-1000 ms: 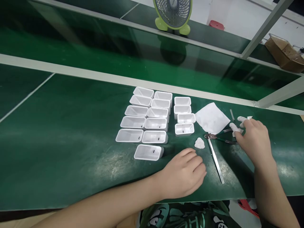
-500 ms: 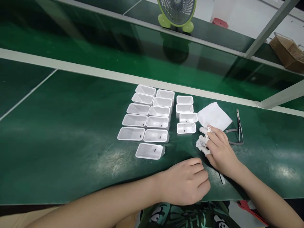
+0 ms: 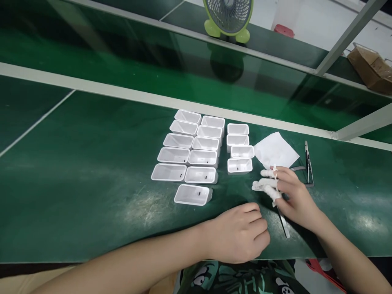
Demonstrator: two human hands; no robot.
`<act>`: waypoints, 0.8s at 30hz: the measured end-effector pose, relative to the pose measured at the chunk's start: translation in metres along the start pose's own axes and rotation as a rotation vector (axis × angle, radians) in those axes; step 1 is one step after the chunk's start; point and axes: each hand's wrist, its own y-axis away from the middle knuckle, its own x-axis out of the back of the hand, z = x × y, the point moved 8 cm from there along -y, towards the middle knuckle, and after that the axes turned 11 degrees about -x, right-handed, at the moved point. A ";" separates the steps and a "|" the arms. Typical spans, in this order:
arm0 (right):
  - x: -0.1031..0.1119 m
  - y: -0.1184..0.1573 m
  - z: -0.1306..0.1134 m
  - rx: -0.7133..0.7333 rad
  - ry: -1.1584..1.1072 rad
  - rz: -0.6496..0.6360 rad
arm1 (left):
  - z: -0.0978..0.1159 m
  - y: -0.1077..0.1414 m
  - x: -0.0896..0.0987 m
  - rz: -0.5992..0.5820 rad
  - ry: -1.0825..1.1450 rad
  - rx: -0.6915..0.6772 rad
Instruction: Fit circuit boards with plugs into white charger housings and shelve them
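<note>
My left hand (image 3: 240, 234) rests on the green table as a closed fist, knuckles up; its fingertips and anything inside are hidden. Across from it, my right hand (image 3: 288, 192) has white finger cots (image 3: 266, 185) on its thumb and first fingers. These fingers stretch apart and I see nothing held between them. A slim metal tool (image 3: 283, 224), perhaps tweezers, lies partly under the right hand. Just beyond the fingers is a white sheet of paper (image 3: 276, 150). Several translucent plastic boxes (image 3: 192, 194) stand open in columns to the left, a few with a small dark piece inside.
Black tweezers (image 3: 309, 163) and a grey-handled tool (image 3: 297, 168), partly hidden by my right hand, lie at the right. A pale rail (image 3: 128, 96) runs along the table's back. On the shelf behind stand a green fan (image 3: 228, 16) and a cardboard box (image 3: 370, 67).
The fingers of my right hand have gone from bunched together to spread out, and the hand has shifted slightly right. My left fist and the boxes stay put.
</note>
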 end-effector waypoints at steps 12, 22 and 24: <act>-0.024 0.006 -0.003 0.066 0.212 0.003 | 0.000 -0.001 0.001 0.011 -0.022 0.002; -0.025 0.010 -0.030 0.234 0.356 0.107 | 0.000 -0.001 0.001 0.020 -0.046 0.005; -0.031 0.013 -0.034 0.263 0.392 0.062 | -0.001 0.000 -0.002 0.015 -0.055 0.004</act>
